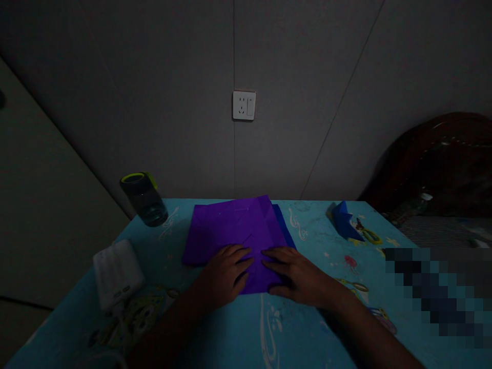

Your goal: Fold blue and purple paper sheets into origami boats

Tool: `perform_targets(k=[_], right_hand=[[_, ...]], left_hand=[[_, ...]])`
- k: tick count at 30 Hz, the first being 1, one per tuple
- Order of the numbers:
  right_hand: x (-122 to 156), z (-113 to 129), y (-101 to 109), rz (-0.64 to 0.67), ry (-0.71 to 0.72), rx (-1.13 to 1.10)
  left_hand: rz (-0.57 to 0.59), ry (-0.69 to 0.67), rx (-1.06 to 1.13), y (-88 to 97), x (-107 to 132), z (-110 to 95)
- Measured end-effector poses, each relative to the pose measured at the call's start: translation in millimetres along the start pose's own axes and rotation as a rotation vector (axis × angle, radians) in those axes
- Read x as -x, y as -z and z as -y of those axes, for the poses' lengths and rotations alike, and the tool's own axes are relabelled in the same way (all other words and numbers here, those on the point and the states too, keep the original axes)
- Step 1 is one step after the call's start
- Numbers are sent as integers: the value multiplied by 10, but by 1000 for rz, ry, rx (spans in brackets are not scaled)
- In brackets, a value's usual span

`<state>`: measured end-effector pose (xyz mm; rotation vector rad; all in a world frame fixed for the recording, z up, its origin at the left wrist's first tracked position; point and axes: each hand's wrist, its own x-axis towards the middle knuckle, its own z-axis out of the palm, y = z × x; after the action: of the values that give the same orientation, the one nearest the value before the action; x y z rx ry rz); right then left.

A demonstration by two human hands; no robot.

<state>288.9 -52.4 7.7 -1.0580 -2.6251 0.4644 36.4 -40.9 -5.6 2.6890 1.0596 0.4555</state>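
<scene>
Clock read from the middle of the purple paper, wall side = 12. Nearest me, the tabletop point(217, 333) has a lt. blue cover w/ cartoon prints & white swirls. Betw. 8 & 9 o'clock there's a white boxy device point(118, 274), a pale cable point(122, 328) running from its near end. Both hands are palm-down, fingers stretched out & a bit spread: the L hand point(229, 267) lies on the paper's near part abt. 6–7 o'clock, the R hand point(294, 270) abt. 4–5, fingertips pointing toward each other, a small gap betw. The purple paper point(234, 220) lies on the tabletop at center, creased, w/ a strip of dk. blue paper point(283, 224) showing from under its 2 o'clock edge. A folded blue paper piece point(344, 224) w/ pointed tips sits betw. 2 & 3, well apart. At 10 there's a dk. see-through bottle point(144, 201) w/ a yellow-green rim. Behind, approx. 12, a white socket point(244, 106) on the gray wall point(184, 102); farther off at 2, a dk. headboard point(442, 154).
</scene>
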Motion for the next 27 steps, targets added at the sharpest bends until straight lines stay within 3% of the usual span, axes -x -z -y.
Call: perform_targets(k=[6,12,16,21,27], right_hand=[[6,64,35,-7,-17,-22],[-34,117,36,-34,-33,-16],[-78,81,-61,-121,-87,-22],[-118,26,-158,-181,-150,-10],[-119,-63,-263,-272,-205,76]], left_hand=[[20,20,161,-58,15,144],[94,53,296,138,54,104],[108,79,340,212,57,92],[59,137,254,89,11,178],[-14,93,102,-78,2,160]])
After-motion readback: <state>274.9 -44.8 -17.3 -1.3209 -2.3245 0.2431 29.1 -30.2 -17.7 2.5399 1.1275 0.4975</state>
